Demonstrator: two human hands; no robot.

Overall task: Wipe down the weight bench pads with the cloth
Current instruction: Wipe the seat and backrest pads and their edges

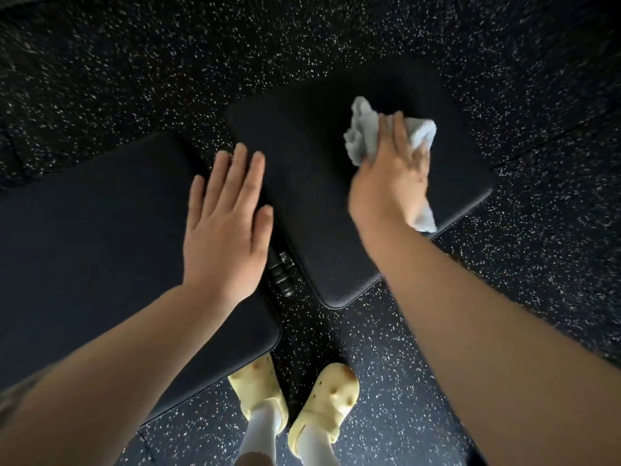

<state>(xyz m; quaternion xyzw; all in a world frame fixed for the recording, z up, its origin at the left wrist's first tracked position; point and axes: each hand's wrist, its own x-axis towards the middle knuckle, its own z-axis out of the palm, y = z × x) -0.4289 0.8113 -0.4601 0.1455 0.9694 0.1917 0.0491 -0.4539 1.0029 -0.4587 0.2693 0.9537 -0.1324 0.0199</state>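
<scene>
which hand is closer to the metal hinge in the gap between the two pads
Left. The left hand lies flat across the gap, its heel right beside the hinge. The right hand is farther off, up on the smaller pad, pressing the cloth.

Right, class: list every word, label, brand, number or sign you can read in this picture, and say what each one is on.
None can be read.
Seat pad and back pad: plain black, no label showing.
Cloth under the right hand: no print.
Yellow clogs: no brand visible.
Left hand: nothing written.
</scene>
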